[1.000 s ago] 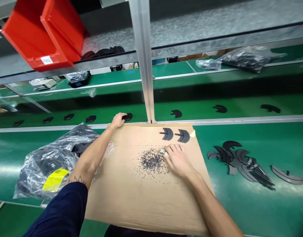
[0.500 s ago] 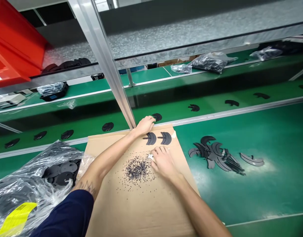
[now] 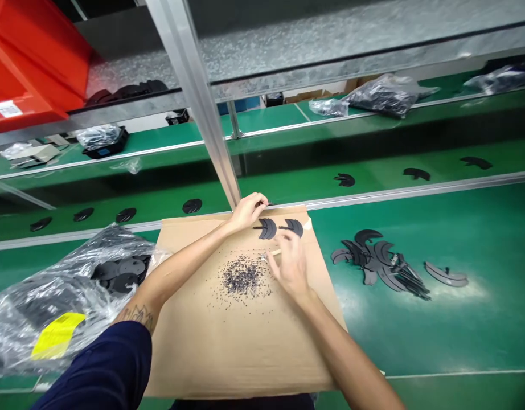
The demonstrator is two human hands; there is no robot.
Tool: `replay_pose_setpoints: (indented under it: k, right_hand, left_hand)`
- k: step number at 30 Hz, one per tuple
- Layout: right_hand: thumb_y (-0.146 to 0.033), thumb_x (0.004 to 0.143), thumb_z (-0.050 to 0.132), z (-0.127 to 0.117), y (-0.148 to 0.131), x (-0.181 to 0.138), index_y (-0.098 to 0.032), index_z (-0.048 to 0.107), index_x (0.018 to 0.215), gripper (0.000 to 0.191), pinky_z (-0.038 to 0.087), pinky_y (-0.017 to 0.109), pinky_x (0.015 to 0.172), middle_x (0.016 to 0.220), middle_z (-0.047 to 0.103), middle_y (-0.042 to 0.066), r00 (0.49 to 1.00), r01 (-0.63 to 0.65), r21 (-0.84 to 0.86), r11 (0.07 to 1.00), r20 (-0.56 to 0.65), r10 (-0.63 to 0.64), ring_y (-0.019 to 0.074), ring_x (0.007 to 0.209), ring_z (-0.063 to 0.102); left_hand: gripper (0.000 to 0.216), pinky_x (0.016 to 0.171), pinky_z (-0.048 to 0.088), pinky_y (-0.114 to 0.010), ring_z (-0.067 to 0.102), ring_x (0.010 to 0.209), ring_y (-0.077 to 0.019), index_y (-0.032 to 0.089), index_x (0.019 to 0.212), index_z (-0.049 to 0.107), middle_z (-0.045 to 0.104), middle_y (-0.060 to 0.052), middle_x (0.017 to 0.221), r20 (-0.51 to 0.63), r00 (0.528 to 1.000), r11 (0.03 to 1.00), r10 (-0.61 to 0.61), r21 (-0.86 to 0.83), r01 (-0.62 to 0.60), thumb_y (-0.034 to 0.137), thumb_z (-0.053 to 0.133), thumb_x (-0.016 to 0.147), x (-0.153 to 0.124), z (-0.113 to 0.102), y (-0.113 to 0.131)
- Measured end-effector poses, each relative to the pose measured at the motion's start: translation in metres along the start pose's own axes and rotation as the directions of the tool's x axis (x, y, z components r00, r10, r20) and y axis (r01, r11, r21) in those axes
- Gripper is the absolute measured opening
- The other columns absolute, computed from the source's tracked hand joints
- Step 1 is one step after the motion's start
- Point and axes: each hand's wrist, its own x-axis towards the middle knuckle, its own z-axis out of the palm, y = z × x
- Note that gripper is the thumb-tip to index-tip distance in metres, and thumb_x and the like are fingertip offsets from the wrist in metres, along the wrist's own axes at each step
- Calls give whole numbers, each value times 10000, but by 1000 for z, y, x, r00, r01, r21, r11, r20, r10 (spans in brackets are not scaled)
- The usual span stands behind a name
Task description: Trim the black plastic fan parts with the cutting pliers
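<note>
The two black fan-shaped parts (image 3: 267, 228) lie side by side at the far edge of the cardboard sheet (image 3: 245, 341), and both hands have closed in on them. The left hand (image 3: 247, 209), a second ago stretched over to a black part on the green belt (image 3: 373, 165), has come back beside the pair. Its fingers are curled, with something dark at the tips, but whether it grips anything cannot be told. The right hand (image 3: 288, 262) has lifted off the sheet and is blurred mid-move, its fingers loosely bent and seemingly pinching a small metal tool (image 3: 265, 257). This suggests work turning to the pair. The heap of black crumbs (image 3: 243, 277) sits just left of it; a plastic bag (image 3: 74, 285) and loose black pieces (image 3: 382, 262) lie on the table either side.
</note>
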Motion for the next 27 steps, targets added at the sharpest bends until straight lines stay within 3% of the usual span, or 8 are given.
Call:
replay_pose_setpoints:
  k: [4, 11, 14, 16, 20, 23, 24, 27]
  right_hand:
    - [-360, 958, 614, 1, -6, 4, -147, 497, 1399, 504, 534, 486, 1012, 1318, 576, 197, 991, 53, 350, 935, -132, -7, 318, 1235, 578]
    - [-390, 962, 583, 12, -40, -8, -199, 690, 1088, 253, 555, 324, 668, 879, 713, 56, 918, -131, 682, 719, 358, -172, 178, 678, 629]
    - [-432, 928, 618, 11, -56, -15, -198, 656, 992, 246, 531, 291, 606, 784, 667, 21, 816, -331, 696, 637, 551, -178, 164, 650, 619]
    - [-455, 922, 618, 10, -66, -21, -199, 623, 939, 257, 535, 281, 600, 761, 660, 9, 734, -434, 680, 591, 648, -205, 161, 653, 640]
    - [-462, 915, 621, 17, -86, -27, -197, 593, 871, 270, 535, 268, 584, 699, 653, -8, 686, -457, 649, 608, 692, -223, 153, 610, 655]
    - [-428, 918, 630, 32, -95, -14, -191, 592, 875, 244, 527, 257, 570, 698, 650, -10, 724, -429, 625, 653, 670, -166, 144, 591, 647]
    - [-411, 921, 633, 38, -96, -5, -187, 605, 914, 226, 532, 258, 575, 733, 664, -2, 743, -418, 612, 671, 656, -136, 142, 602, 651]
    - [-332, 927, 640, 55, -93, 35, -171, 627, 1113, 247, 563, 277, 617, 891, 710, 41, 804, -387, 542, 746, 594, -15, 152, 686, 673]
  left_hand:
    - [152, 822, 518, -273, 650, 880, -159, 152, 952, 648, 702, -56, 946, 54, 997, 966, 47, -256, -32, 246, 530, 972, -88, -26, 10]
    - [184, 920, 536, -314, 681, 981, -185, 156, 1018, 671, 729, -90, 1031, 76, 989, 914, -124, -380, 144, 306, 570, 983, -208, -49, 25]
    - [243, 1053, 488, -377, 641, 1166, -229, 196, 1146, 672, 700, -110, 1219, 182, 963, 875, -197, -411, 257, 356, 594, 981, -261, -82, 40]
    - [259, 981, 514, -342, 667, 1081, -217, 208, 1058, 702, 729, -81, 1124, 425, 886, 772, -186, -495, 400, 403, 540, 1006, -310, -99, 48]
    - [464, 904, 513, -329, 671, 963, -226, 197, 980, 731, 738, -76, 1011, 794, 561, 553, -235, -365, 748, 614, 529, 949, -426, -77, 36]
    - [717, 919, 501, -382, 621, 1000, -273, 203, 881, 661, 695, -83, 975, 495, 464, 349, -735, -311, 884, 881, 453, 774, -491, -15, 13]
    - [778, 876, 510, -383, 609, 1003, -286, 217, 856, 635, 679, -78, 963, 432, 388, 259, -814, -328, 909, 950, 455, 667, -503, 5, 6]
    - [805, 698, 497, -355, 583, 807, -248, 223, 701, 518, 572, -44, 739, 441, 345, 211, -829, -325, 922, 1004, 387, 558, -521, 45, -7]
